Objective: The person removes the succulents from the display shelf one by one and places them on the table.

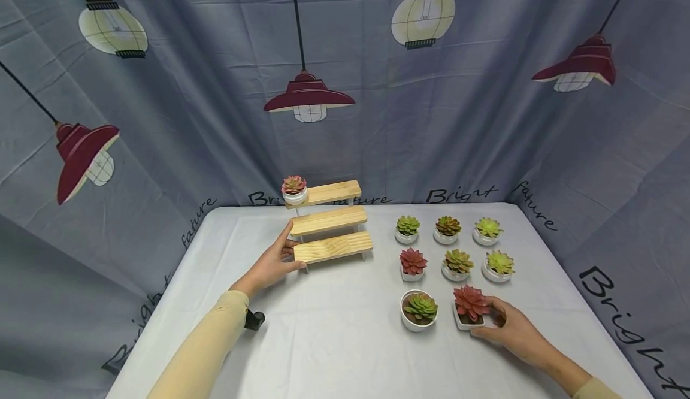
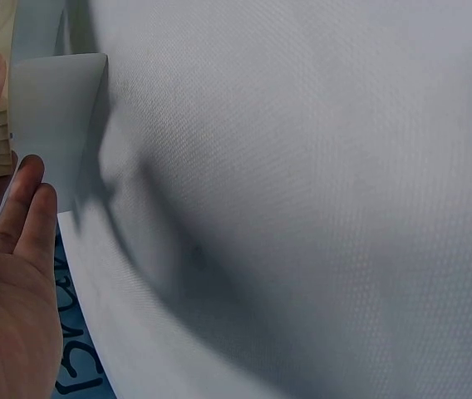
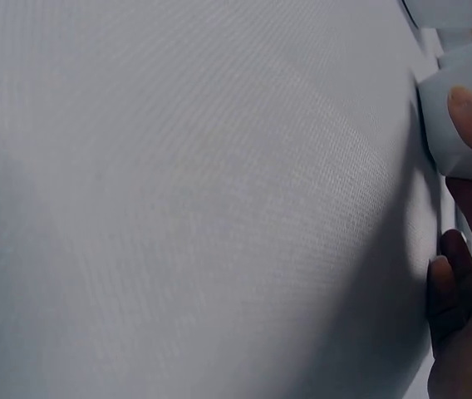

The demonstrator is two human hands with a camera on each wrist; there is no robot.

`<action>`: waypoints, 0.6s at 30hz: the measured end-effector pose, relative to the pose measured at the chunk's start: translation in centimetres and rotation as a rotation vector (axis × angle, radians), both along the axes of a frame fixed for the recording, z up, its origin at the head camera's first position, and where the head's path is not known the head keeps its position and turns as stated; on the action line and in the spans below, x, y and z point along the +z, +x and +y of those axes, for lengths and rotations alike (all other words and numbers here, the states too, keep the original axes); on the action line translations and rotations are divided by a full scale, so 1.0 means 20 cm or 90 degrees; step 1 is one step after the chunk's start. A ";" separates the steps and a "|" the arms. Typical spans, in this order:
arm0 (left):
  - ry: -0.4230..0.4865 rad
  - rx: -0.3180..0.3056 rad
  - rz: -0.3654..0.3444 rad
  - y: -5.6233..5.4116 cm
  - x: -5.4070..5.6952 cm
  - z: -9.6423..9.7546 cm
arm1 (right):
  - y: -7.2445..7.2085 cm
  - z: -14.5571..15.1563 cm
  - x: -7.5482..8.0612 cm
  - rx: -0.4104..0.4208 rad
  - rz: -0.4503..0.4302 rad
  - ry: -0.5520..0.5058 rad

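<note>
My left hand holds the left end of a three-step wooden display stand. In the left wrist view, its thumb presses the face of a wooden board while fingertips reach the board's end. A pink succulent in a round white pot sits on the top step at the left. At the right front of the table, my right hand grips a red succulent in a square white pot. The right wrist view has the thumb against the wall of that white pot, with the plant mostly out of frame.
Left of the gripped pot stands a green succulent in a round pot. Behind are another red succulent and several green ones, such as a bright green succulent, in rows on the white table. A lamp-printed curtain hangs behind.
</note>
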State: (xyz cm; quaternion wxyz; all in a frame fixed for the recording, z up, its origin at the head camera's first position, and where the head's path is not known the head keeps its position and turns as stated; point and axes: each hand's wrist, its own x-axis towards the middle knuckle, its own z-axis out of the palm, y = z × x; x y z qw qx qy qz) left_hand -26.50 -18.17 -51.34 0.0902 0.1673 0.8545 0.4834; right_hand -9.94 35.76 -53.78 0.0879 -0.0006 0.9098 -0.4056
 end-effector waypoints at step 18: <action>-0.008 0.001 0.003 -0.01 -0.01 -0.01 | 0.00 0.00 -0.02 0.021 0.019 -0.041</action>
